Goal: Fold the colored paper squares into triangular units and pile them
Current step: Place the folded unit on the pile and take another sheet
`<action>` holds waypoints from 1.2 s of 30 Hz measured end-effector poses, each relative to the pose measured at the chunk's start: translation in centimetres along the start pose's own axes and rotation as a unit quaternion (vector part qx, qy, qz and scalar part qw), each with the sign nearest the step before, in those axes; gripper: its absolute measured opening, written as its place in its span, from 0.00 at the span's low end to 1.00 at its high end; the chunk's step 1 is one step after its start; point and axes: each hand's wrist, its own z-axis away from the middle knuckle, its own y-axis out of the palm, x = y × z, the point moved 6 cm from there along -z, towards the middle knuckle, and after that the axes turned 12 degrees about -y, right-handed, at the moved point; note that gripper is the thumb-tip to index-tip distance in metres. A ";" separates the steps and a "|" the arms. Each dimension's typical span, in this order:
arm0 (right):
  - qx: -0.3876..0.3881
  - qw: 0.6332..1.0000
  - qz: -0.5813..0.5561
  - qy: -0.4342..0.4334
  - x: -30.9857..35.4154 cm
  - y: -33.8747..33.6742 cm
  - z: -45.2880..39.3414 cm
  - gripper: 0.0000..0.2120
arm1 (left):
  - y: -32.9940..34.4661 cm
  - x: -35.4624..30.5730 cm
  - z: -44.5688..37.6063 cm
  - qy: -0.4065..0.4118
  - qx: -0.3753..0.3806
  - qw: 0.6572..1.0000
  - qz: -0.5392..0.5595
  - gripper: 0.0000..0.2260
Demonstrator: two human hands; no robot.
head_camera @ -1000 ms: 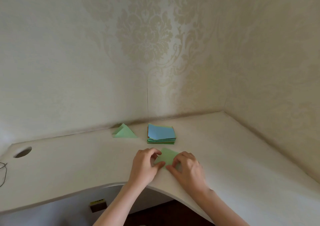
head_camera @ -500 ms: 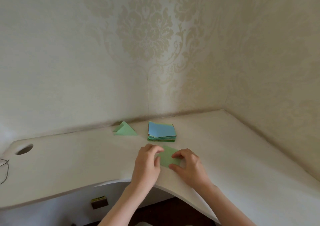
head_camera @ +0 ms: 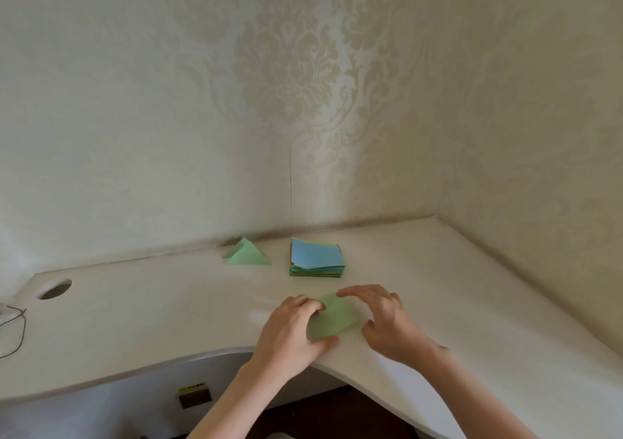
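Green paper (head_camera: 333, 319) lies flat, apparently, between hands (head_camera: 337, 324).

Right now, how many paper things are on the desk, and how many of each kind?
Folded green triangles, finished and piled near the wall: 2, as far as I can tell.
Stack of unfolded colored squares, blue sheet on top: 1 stack; its sheets are too many to count.
Green paper being folded, between the left hand and right hand: 1.
Total: 4 paper things.
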 end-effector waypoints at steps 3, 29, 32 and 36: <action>0.023 0.999 0.013 -0.026 0.6 0.8 -0.3 0.32 | -0.5 0.4 0.1 0.027 0.004 1.000 0.005 0.18; -0.106 0.978 -0.028 0.176 0.6 3.3 -2.4 0.17 | -0.2 2.4 -1.3 -0.129 -0.102 0.986 -0.004 0.10; -0.113 0.976 -0.019 0.186 0.4 3.2 -2.4 0.19 | -0.6 3.0 -1.5 -0.138 -0.089 0.985 0.051 0.09; -0.084 0.972 0.040 0.214 -0.2 2.7 -2.0 0.18 | -1.3 4.1 -1.5 -0.146 -0.076 0.982 0.088 0.06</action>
